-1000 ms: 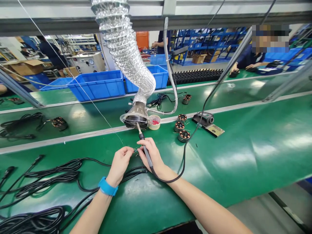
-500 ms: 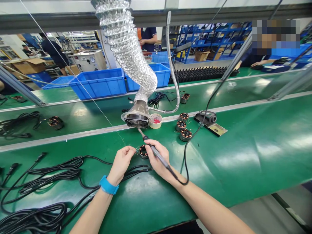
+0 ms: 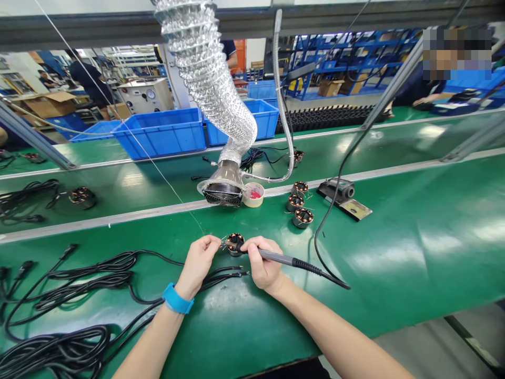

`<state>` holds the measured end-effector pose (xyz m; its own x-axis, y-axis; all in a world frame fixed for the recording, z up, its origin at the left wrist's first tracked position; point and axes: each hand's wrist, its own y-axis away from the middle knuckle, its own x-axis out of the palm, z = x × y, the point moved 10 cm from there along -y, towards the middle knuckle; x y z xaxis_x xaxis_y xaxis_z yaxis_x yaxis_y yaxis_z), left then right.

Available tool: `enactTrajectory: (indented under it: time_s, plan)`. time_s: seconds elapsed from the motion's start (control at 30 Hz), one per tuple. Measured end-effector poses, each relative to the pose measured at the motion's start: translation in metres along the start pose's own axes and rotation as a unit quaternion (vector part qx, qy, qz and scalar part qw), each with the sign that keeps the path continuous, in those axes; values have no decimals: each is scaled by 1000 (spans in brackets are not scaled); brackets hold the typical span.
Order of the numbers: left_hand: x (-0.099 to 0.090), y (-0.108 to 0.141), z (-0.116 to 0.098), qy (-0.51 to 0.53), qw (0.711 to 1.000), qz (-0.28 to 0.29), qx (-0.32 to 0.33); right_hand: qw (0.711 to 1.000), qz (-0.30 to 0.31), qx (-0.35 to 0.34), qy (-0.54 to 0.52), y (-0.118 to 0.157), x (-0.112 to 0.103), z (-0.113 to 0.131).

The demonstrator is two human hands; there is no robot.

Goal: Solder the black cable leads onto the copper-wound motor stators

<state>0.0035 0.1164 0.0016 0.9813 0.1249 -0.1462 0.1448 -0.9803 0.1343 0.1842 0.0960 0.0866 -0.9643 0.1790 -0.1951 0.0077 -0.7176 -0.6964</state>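
Note:
My left hand [image 3: 199, 263], with a blue band at its wrist, is closed in a pinch on thin wire ends. The fingertips hide most of them. Just right of the pinch stands a small motor stator [image 3: 235, 238] with copper windings, on the green bench. My right hand [image 3: 265, 264] grips a grey soldering iron [image 3: 282, 258] from the right. The iron's tip points left, at the wires between the stator and my left fingertips; whether it touches them is too small to tell. Stripped black cable ends [image 3: 236, 270] lie below the hands.
A fume hood [image 3: 223, 184] on a silver duct [image 3: 224, 89] hangs ahead, beside a round tub [image 3: 254, 195]. Three stators [image 3: 302, 217] and an iron stand [image 3: 341, 192] sit at right. Coiled black cables [image 3: 74, 342] spread left. Blue bins [image 3: 161, 134] stand behind; a person works at far right.
My right hand has swung the soldering iron from pointing up near the fume hood to pointing left at the wires by the stator. My left hand has stayed nearly still.

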Motion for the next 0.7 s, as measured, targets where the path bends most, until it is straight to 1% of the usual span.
enactTrajectory:
  time_s: [0.07, 0.17, 0.27, 0.37, 0.5, 0.7]
  plan:
    - [0, 0, 0, 1, 1000, -1, 3, 1000, 6, 22, -8, 0, 2, -6]
    - [-2, 0, -1, 3, 1000, -10, 12, 995, 6, 85, -56, 2, 6, -22]
    - [-3, 0, -3, 1, 1000, -16, 15, 982, -20, 154, -111, 6, 6, -40]
    - [-3, 0, -3, -1, 1000, -16, 15, 968, -45, 201, -146, 11, 5, -53]
    - [-3, 1, -4, -1, 1000, -18, 17, 959, -70, 212, -175, 11, 1, -56]
    - [-3, 0, -4, 0, 1000, -13, 16, 968, -63, 187, -157, 9, 0, -48]
